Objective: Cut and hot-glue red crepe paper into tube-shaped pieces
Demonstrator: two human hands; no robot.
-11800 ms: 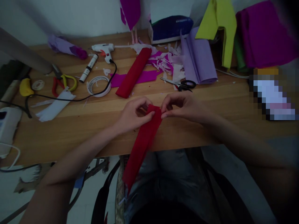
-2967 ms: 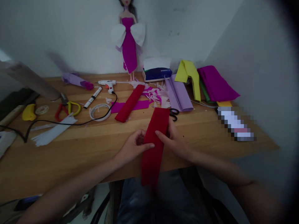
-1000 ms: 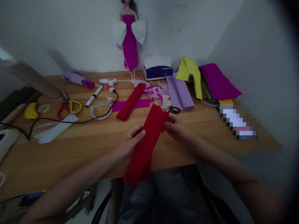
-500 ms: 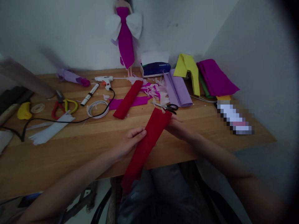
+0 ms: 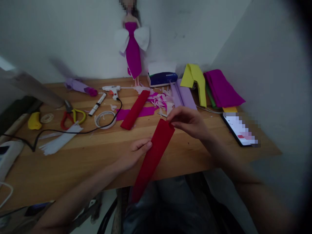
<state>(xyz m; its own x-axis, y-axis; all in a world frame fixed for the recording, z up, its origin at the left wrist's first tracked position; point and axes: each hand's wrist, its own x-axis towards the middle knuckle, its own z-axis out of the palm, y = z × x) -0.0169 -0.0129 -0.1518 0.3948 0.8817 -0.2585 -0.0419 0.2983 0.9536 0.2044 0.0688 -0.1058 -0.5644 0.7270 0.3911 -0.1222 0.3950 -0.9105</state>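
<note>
A long folded strip of red crepe paper (image 5: 156,146) slants over the table's front edge, its lower end hanging above my lap. My left hand (image 5: 140,149) grips its left side, thumb on top and the other fingers partly hidden. At the strip's upper right corner, my right hand (image 5: 188,122) pinches the paper between thumb and fingers. Just beyond lies another folded piece of red crepe paper (image 5: 135,110), resting partly over a magenta strip (image 5: 148,111). Scissors (image 5: 162,114) lie beside my right hand, which mostly covers them.
A glue gun (image 5: 113,91), a marker (image 5: 97,104), a tape roll (image 5: 105,120) and pliers (image 5: 73,115) lie left of centre. A doll (image 5: 133,52) stands against the wall. Paper scraps (image 5: 161,99), yellow crepe paper (image 5: 195,78) and a phone (image 5: 240,130) are to the right.
My right hand has come up from beneath the strip's upper end and now pinches its corner from above, covering most of the scissors. My left hand keeps its hold. The view has shifted slightly.
</note>
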